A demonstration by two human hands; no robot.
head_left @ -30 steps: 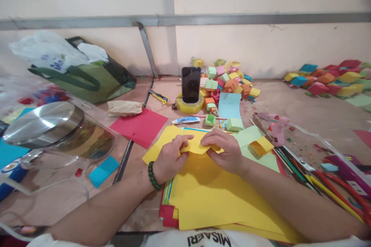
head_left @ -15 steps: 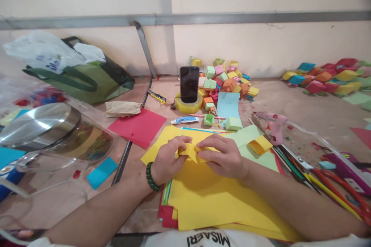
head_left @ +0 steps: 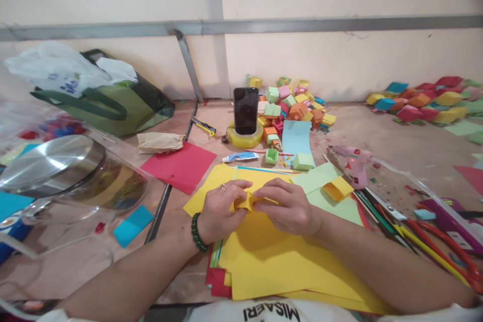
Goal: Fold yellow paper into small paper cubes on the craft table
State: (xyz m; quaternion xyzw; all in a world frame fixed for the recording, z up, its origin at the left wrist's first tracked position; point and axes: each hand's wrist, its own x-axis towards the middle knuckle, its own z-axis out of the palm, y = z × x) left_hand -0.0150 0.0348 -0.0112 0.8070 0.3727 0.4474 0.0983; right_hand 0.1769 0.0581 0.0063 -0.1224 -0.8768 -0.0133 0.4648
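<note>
Between my fingertips is a small folded piece of yellow paper (head_left: 247,203), partly hidden by both hands. My left hand (head_left: 223,210), with a ring and a green bead bracelet (head_left: 199,232), is closed on its left side. From the right, my right hand (head_left: 289,207) pinches the same piece. Both hands are just above a stack of yellow paper sheets (head_left: 279,261). Right of my right hand, a folded yellow paper piece (head_left: 337,188) lies on pale green sheets. Beyond my hands are a green paper box (head_left: 271,156) and a green lid-like piece (head_left: 303,161).
A phone (head_left: 246,110) leans upright on a tape roll (head_left: 245,138), beside heaped paper boxes (head_left: 298,110). At right lie a pink glue gun (head_left: 358,163) and orange-handled scissors (head_left: 445,241). Left are a glass jar (head_left: 124,176), red paper (head_left: 179,166) and a green bag (head_left: 105,110).
My hands have drawn closer together around the yellow paper piece. Its middle now looks more folded, and less of it shows between my fingers.
</note>
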